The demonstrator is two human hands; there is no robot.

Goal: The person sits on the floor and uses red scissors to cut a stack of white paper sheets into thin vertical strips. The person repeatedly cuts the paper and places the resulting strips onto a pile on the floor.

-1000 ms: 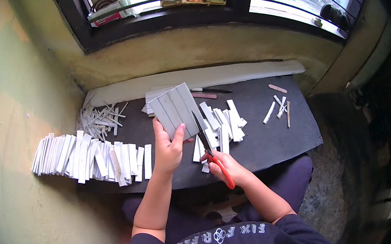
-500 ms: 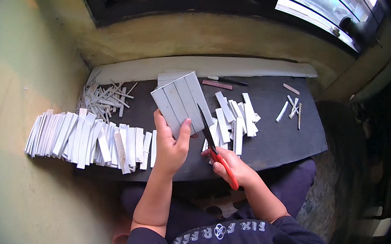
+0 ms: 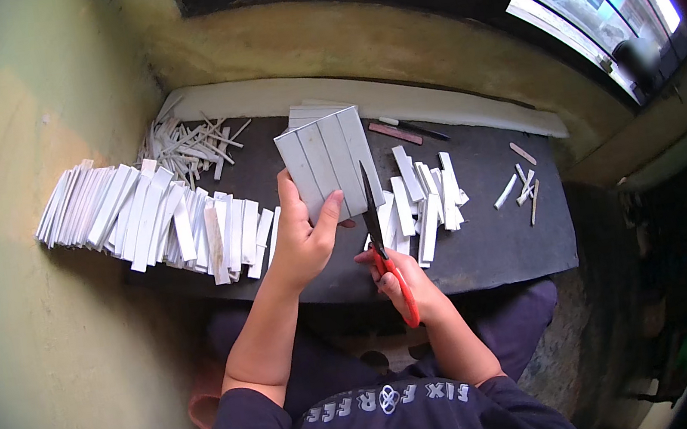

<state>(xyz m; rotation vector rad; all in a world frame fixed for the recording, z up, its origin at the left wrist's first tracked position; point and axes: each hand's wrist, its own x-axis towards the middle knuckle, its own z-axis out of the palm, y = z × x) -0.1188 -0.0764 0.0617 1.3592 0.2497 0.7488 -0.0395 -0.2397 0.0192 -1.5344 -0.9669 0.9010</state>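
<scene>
My left hand [image 3: 305, 241] is closed on a white panel [image 3: 323, 161] marked with dark lengthwise lines, its thumb lying on the front face. The panel is tilted up above the dark tabletop. My right hand [image 3: 414, 285] grips a pair of scissors [image 3: 407, 293] with red handles and black blades. The blades point away from me and lie against the right part of the panel; whether they are parted I cannot tell. Just right of the scissors lies a loose pile of white strips [image 3: 430, 225]. Behind the panel, more white board [image 3: 314, 111] shows partly.
A long row of white strips [image 3: 135, 211] leans along the left of the dark table [image 3: 504, 250]. Thin offcuts [image 3: 187, 144] are heaped at the back left. A pink bar [image 3: 395, 134] and a dark pen-like stick [image 3: 426, 131] lie behind. Several small slivers [image 3: 526, 183] lie right.
The view has shifted slightly, so the table sits a little higher in the picture. Both hands keep their hold, and the scissors still lie against the panel's right part.
</scene>
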